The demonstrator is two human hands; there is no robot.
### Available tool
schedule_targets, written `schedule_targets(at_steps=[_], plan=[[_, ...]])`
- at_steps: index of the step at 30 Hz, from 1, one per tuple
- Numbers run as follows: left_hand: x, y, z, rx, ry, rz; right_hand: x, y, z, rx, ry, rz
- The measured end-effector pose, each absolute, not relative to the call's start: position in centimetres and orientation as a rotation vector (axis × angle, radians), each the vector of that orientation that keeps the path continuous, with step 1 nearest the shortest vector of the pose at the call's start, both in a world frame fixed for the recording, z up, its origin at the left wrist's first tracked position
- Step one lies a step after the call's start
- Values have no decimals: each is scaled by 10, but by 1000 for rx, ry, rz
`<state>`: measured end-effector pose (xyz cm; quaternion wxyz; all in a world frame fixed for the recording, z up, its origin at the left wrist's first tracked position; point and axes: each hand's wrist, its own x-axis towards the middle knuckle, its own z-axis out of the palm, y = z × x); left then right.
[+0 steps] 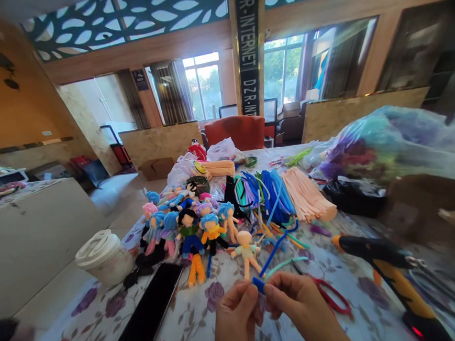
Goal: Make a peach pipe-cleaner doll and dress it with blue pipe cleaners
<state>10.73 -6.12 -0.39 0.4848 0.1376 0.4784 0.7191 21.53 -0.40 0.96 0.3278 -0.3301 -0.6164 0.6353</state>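
Observation:
A short bent piece of blue pipe cleaner (258, 284) is pinched between the fingertips of my left hand (238, 309) and my right hand (290, 299), low in the middle of the view. Just beyond them lies a small pipe-cleaner doll (245, 253) with a bare head and a pale green top. A longer blue pipe cleaner (275, 252) reaches from near my fingers toward the back right; whether it joins the held piece I cannot tell. Red-handled scissors (335, 296) rest beside my right hand, partly hidden by it.
Several finished dolls (190, 223) crowd the left middle. Bundles of blue pipe cleaners (274, 195) and peach pipe cleaners (306, 193) lie behind. A phone (150, 313) and a lidded white cup (104, 256) are on the left, a glue gun (388, 268) on the right, plastic bags (386, 142) beyond.

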Motion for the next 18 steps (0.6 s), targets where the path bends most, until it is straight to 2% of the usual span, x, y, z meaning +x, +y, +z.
schedule_targets(at_steps=[5,8,10,12,18], plan=[[114,-61,-8,347,1140,1769,213,-9,0,-826,-1599,1627],[111,-61,-10,256,1135,1824,217,0,-3,-831,-1802,1539],[102,-62,-11,205,1187,1869,223,16,-4,-868,-2045,1297],[91,-64,-13,219,1241,1890,229,37,-4,-916,-2284,777],[71,-67,-18,421,1244,1793,225,77,-10,-731,-2540,470]])
